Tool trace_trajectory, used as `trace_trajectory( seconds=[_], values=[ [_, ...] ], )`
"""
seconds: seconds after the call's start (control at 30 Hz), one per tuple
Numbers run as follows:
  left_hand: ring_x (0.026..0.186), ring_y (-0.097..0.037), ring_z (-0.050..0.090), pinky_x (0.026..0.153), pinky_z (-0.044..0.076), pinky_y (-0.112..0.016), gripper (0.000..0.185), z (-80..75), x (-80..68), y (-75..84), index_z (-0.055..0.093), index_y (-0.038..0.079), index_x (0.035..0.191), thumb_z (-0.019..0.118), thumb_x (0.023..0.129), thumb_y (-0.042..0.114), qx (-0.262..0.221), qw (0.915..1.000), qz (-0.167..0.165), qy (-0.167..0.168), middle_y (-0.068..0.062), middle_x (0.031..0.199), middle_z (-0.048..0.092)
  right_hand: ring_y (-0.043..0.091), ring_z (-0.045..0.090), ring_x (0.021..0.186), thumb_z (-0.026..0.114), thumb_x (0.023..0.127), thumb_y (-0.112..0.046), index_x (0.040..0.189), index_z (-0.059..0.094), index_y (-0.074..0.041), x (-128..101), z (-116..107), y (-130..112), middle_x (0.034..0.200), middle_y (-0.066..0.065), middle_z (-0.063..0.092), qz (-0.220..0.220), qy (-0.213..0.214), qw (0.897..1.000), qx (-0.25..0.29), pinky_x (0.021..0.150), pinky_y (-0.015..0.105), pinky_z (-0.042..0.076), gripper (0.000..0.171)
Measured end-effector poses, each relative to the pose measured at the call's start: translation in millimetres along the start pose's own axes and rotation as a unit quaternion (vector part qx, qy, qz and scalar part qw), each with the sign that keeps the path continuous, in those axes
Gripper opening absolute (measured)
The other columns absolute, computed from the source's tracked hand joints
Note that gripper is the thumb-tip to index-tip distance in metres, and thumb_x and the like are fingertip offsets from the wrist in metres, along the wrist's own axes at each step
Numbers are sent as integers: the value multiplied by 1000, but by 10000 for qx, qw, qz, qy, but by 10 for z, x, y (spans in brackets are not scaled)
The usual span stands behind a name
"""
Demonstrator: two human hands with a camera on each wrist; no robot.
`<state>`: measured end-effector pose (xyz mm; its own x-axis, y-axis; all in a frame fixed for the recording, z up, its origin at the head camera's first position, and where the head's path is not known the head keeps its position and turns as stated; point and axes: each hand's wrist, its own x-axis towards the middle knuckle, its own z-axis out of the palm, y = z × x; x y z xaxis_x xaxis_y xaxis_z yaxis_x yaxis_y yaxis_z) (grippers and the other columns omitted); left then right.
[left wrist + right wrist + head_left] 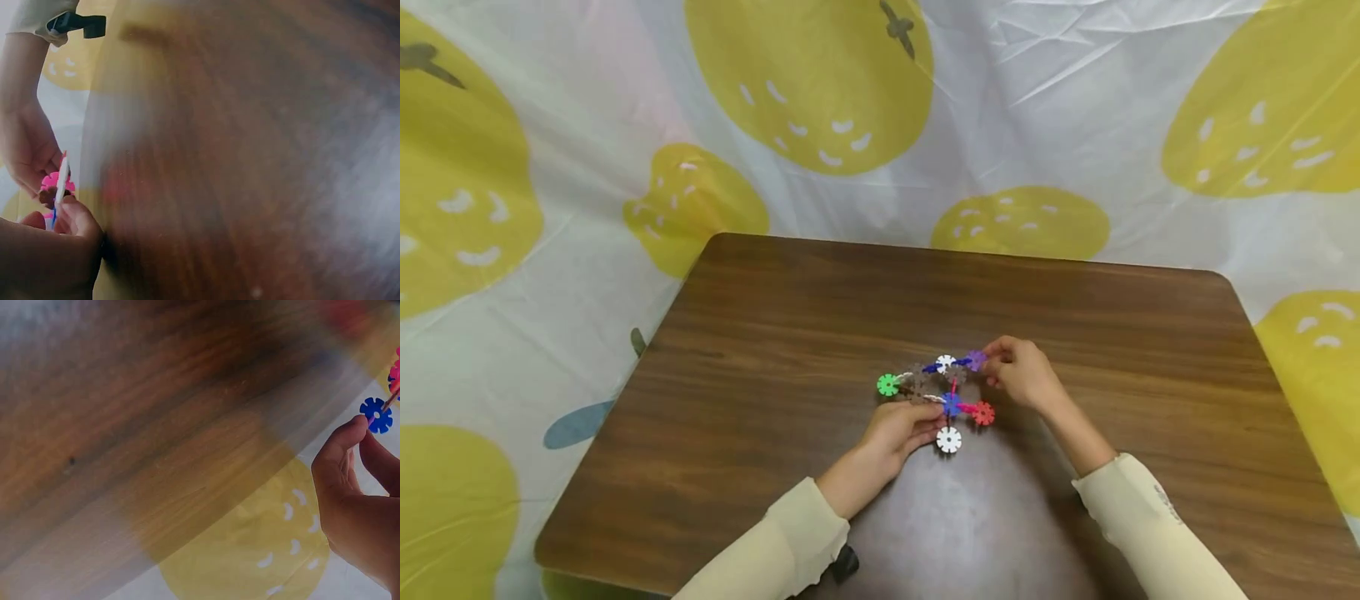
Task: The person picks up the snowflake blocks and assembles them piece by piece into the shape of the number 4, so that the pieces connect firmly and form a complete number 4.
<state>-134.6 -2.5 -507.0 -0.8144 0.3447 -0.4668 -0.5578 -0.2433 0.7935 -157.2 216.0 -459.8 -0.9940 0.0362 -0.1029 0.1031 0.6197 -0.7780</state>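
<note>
An assembly of interlocking notched plastic discs is held between both hands over the table. My left hand [895,433] grips it from the near left, thumb close to a blue disc [951,405]. At its ends are a green disc [888,384], a white disc [949,440] and a red disc [982,413]. With thumb and fingertips, my right hand [1021,371] pinches a purple disc [975,360] at the far right end. The right wrist view shows a dark blue disc [375,415] just beyond those fingertips. Beside the left fingers, a pink disc [50,182] shows in the left wrist view.
A brown wood-grain table [775,333] with rounded corners lies under the hands. Behind it hangs a pale cloth [850,200] printed with large yellow fruit. A small black object [846,564] shows by the left sleeve.
</note>
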Motion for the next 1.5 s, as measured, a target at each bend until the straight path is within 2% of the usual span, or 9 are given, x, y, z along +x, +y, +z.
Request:
trace_trajectory(
  seconds=[0.27, 0.47, 0.57, 0.73, 0.87, 1.0, 1.07, 1.17, 1.5],
  values=[
    [101, -26, 75, 102, 58, -43, 20, -57, -106, 66, 66, -11, 111, 64, 93, -3, 104, 9999, -87, -26, -19, 104, 77, 14, 64, 66, 62, 94, 0, 113, 65, 8, 65, 43, -23, 85, 19, 73, 75, -152, 9998, -77, 58, 21, 53, 21],
    [88, -17, 73, 94, 62, -37, 39, -130, -277, 75, 59, -17, 121, 69, 88, 1, 1235, 9900, 682, 68, -19, 100, 76, 12, 64, 66, 64, 94, 0, 113, 65, 8, 71, 125, -4, 89, 19, 74, 162, -226, 9995, -113, 59, 20, 53, 21],
    [82, -15, 72, 85, 62, -33, 60, -178, -378, 79, 53, -19, 133, 72, 83, 7, 2640, 9558, 1263, 280, -20, 98, 77, 10, 63, 65, 64, 94, 0, 114, 65, 8, 57, 148, 11, 89, 18, 74, 207, -259, 9993, -150, 58, 20, 53, 21],
    [74, -11, 66, 70, 53, -28, 37, -217, -475, 79, 70, 2, 107, 83, 79, 23, 5072, 8430, 1758, 345, -3, 81, 75, 8, 62, 64, 65, 95, -3, 115, 65, 6, 31, 157, 2, 88, 17, 75, 235, -187, 9993, -231, 58, 21, 51, 22],
    [64, -11, 57, 58, 44, -26, 23, -154, -477, 71, 68, 13, 80, 85, 78, 28, 6066, 7691, 2011, 46, 3, 70, 66, 9, 63, 64, 66, 95, -5, 115, 65, 5, 7, 166, -1, 90, 17, 75, 215, -203, 9992, -256, 57, 21, 50, 23],
    [57, -12, 47, 49, 35, -27, 35, -72, -456, 71, 55, 18, 63, 84, 79, 29, 6645, 7138, 2211, -9, 6, 60, 52, 10, 63, 65, 66, 95, -7, 115, 66, 4, -16, 183, 12, 89, 17, 76, 157, -264, 9991, -297, 56, 21, 49, 22],
    [54, -11, 42, 46, 31, -27, 45, -38, -446, 74, 46, 21, 57, 83, 81, 30, 6783, 6987, 2274, -58, 8, 56, 42, 10, 64, 65, 66, 95, -7, 115, 66, 4, -35, 178, 14, 89, 17, 76, 124, -261, 9990, -326, 55, 22, 48, 22],
    [51, -10, 35, 43, 27, -27, 56, -7, -429, 84, 35, 23, 52, 82, 83, 30, 6873, 6878, 2333, -127, 10, 53, 30, 12, 65, 65, 66, 96, -8, 115, 66, 4, -55, 165, 19, 91, 18, 76, 113, -215, 9990, -379, 55, 22, 48, 23],
    [51, -10, 33, 43, 26, -26, 58, -15, -401, 114, 32, 24, 53, 81, 84, 31, 6970, 6794, 2285, -175, 10, 54, 28, 16, 68, 68, 65, 96, -8, 121, 65, 4, -64, 147, 35, 93, 19, 76, -12, -199, 9989, -420, 57, 23, 49, 28]
  ],
)
